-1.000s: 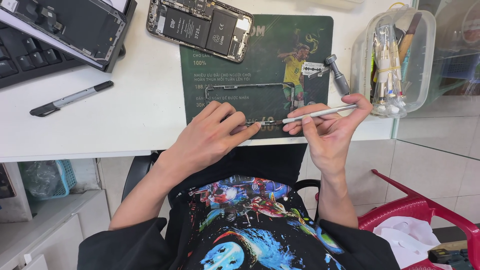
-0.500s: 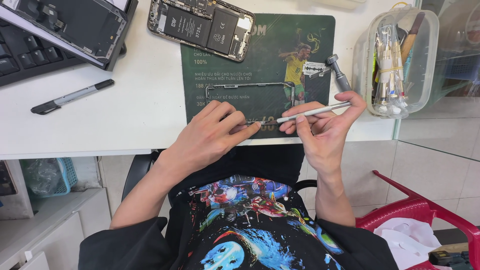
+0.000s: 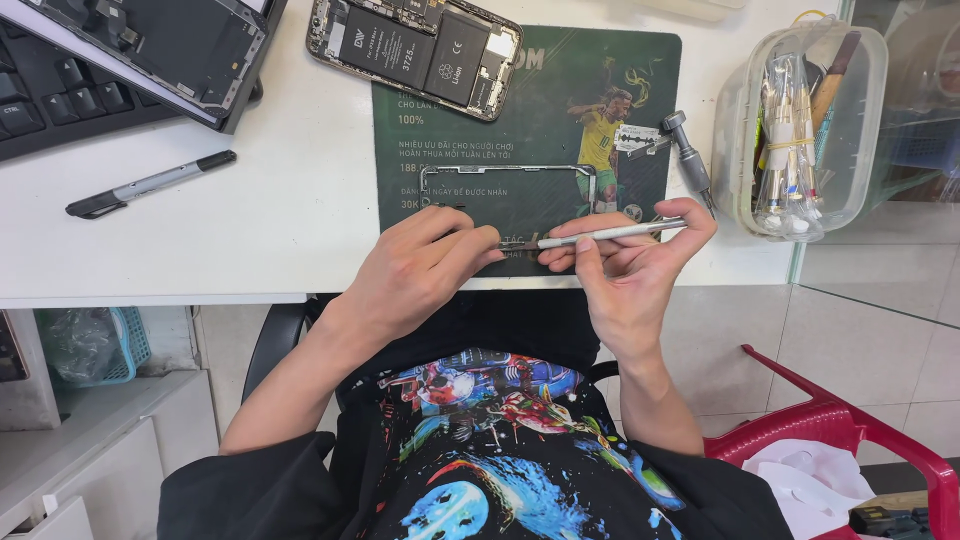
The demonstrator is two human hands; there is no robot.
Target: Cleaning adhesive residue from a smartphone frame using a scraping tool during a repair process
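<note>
My right hand (image 3: 625, 275) pinches a slim metal scalpel-like tool (image 3: 600, 237) between thumb and fingers, held nearly level, its tip pointing toward my left hand (image 3: 425, 270). My left fingers are curled down tight on the near rail of a thin phone frame (image 3: 505, 190), which lies on the green mat (image 3: 640, 80) just beyond my knuckles. The tip meets the frame right beside my left fingertips, so a slip along the rail would, I judge, run it into them; too much levering could bend so thin a frame. The table edge sits directly under my wrists, leaving little support. Just beyond my right hand lie a small screwdriver (image 3: 688, 160) and a razor blade (image 3: 635, 138), with a clear tub of tools (image 3: 800, 130) further out. An opened phone (image 3: 415, 50) lies well beyond the frame.
</note>
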